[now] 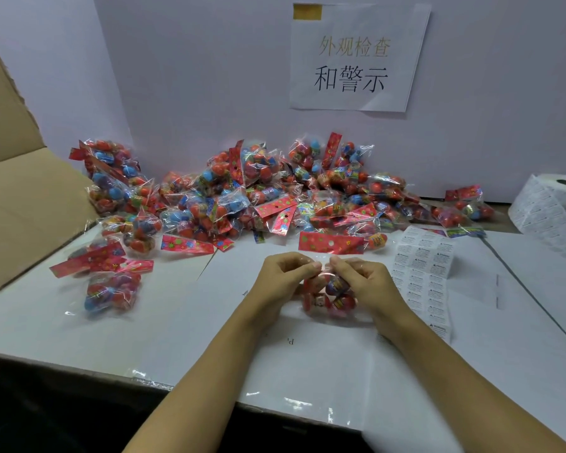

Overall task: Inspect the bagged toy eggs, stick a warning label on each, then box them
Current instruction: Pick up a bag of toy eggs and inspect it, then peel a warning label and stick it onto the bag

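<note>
Fingers of both the left hand [283,276] and the right hand [361,279] curl in and pinch the clear bag of toy eggs [329,297], held just above the white table [177,325], close to the warning label sheet [420,279]. It looks light, crinkly and slippery, the hard eggs shifting loosely inside. The better hold is probably the stiffer red header card or the film drawn taut around the eggs.

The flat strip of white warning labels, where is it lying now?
In the head view the flat strip of white warning labels lies on the white table, to the right of the right hand, in front of the big white label roll.
</note>
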Demonstrator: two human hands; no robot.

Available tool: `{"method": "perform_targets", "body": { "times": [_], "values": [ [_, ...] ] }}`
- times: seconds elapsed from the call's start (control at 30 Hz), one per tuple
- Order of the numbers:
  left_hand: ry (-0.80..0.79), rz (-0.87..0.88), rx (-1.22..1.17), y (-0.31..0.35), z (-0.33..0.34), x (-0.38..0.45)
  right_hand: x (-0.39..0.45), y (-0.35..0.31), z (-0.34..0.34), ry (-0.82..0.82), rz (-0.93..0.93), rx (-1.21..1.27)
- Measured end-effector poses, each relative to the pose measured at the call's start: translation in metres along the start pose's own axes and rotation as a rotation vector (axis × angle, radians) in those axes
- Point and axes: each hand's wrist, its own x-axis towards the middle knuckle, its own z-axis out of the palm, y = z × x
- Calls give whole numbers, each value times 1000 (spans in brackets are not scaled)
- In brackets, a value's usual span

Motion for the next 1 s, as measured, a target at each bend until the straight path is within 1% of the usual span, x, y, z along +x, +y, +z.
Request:
{"method": "perform_targets", "body": {
  "times": [0.13, 0.27, 0.33, 0.47, 0.5, 0.53, 0.57, 0.6, 0.63, 0.67, 0.7, 0.73, 0.77, 0.83, 0.9, 0.93, 1.0],
  "values": [
    [-2, 6, 47, -3, 1, 0, -1, 2, -3, 9, 14, -32],
    [76, 33, 97, -2, 1, -1, 0, -4, -2, -6, 86, -30],
    [159, 46, 174, -1, 1, 0, 5, -7, -6, 33, 133, 1],
    [388, 104, 441, -3, 0, 3, 12, -14, -26, 232, 118, 196],
    [455, 132, 543, -4, 0, 3, 12, -15, -29, 281, 121, 242],
    [526, 195, 654, -3, 0, 1, 13, -15, -32, 314, 131, 271],
    [571, 309, 725, -2, 1, -1, 13, -15, -34, 327, 143, 286],
    [533, 441, 738, -1, 1, -4, 13, -16, -34, 327, 155, 293],
    [398, 545, 704, 1, 3, -7, 14, -16, -34, 321, 164, 299],
    [209, 605, 684, 2, 7, -11, 14, -17, -34, 312, 170, 307],
    [15, 642, 715, 2, 13, -16, 14, -17, -34, 306, 172, 316],
    [-139, 673, 795, 1, 20, -20, 14, -17, -34, 303, 168, 325],
    [-242, 715, 895, 0, 28, -23, 14, -17, -34, 304, 158, 329],
    [-328, 772, 1083, -3, 43, -26, 13, -18, -36, 305, 139, 329],
    [-365, 737, 1206, -6, 49, -28, 11, -21, -37, 302, 136, 333],
    [-379, 718, 1213, -7, 48, -28, 11, -22, -38, 297, 135, 334],
    [-405, 681, 1127, -7, 45, -27, 11, -26, -41, 279, 128, 317]
  ]
}}
